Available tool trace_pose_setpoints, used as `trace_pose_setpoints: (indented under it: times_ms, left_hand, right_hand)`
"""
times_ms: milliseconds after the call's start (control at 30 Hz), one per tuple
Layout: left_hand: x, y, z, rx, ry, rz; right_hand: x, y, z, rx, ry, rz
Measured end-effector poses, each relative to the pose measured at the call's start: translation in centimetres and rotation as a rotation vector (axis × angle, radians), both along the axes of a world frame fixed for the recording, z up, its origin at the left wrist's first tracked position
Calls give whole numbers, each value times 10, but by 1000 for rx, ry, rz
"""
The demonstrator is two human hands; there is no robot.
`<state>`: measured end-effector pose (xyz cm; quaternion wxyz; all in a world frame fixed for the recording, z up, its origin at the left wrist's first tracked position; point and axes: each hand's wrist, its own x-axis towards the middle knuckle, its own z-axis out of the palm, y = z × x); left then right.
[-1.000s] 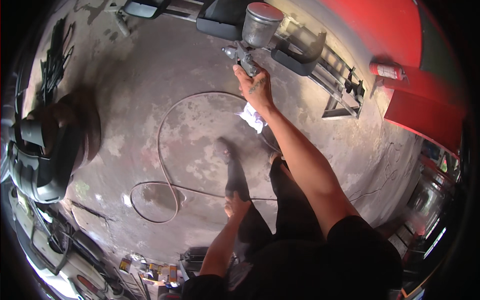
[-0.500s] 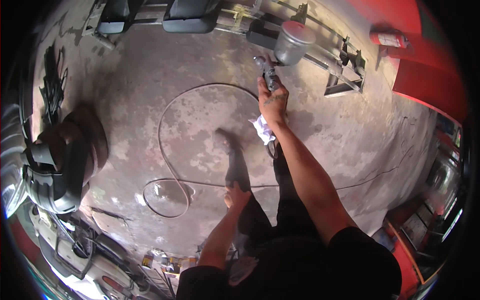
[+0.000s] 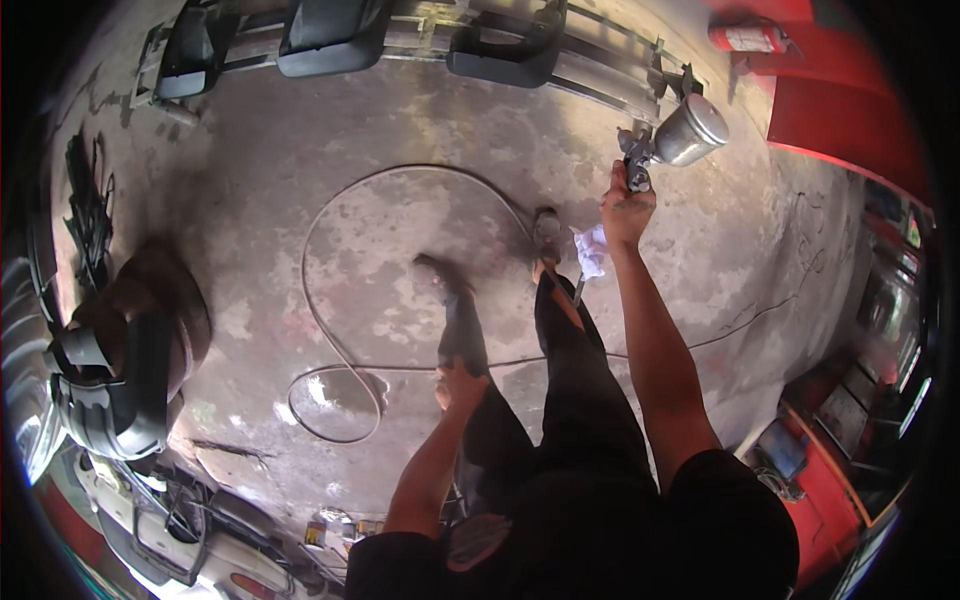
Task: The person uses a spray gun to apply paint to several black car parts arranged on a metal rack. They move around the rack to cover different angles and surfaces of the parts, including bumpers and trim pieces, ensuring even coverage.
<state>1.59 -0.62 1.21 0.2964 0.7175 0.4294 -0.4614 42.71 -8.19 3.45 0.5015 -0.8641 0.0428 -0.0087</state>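
My right hand (image 3: 627, 214), stretched out ahead to the right, is closed round the grip of a paint spray gun (image 3: 637, 165). A silvery metal cup (image 3: 690, 132) sits on the gun's right side, tilted. A crumpled white cloth (image 3: 591, 251) hangs just below the wrist, beside a short dark piece of hose. How the cloth is attached is hidden. Against my left leg, near the knee, rests my left hand (image 3: 460, 386), holding nothing, its fingers laid over the dark trousers.
A thin hose (image 3: 305, 255) loops across the stained concrete floor, passing my feet. Black plastic panels (image 3: 335, 40) lie on a metal rack (image 3: 430, 42) at the far side. To the left stand a black moulded part on a round base (image 3: 110, 400) and a white motorcycle (image 3: 190, 545). A fire extinguisher (image 3: 750, 39) is far right.
My right hand has swung the spray gun to the right, away from the rack's panels, and the cloth has gone with it. My left hand stays on my leg.
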Motion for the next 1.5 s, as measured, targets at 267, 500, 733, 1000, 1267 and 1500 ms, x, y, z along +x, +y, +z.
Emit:
trace_pose_setpoints:
  times_ms: [267, 500, 733, 1000, 1267, 1500]
  left_hand:
    - [-13, 2, -7, -6, -12, 50]
    - [-23, 3, -8, -14, -4, 81]
    - [-32, 9, -14, -41, -14, 93]
    - [-17, 17, -2, -45, -7, 74]
    - [-7, 7, -7, -1, 3, 26]
    - [24, -9, -8, 91, 36, 14]
  right_hand:
    - [-57, 115, 12, -82, 8, 231]
    - [-89, 177, -12, 33, -90, 523]
    - [-88, 96, -71, -77, 129, 79]
    - [-98, 105, -57, -55, 175, 239]
    - [-43, 26, -4, -58, 71, 439]
    - [73, -63, -20, 110, 147, 6]
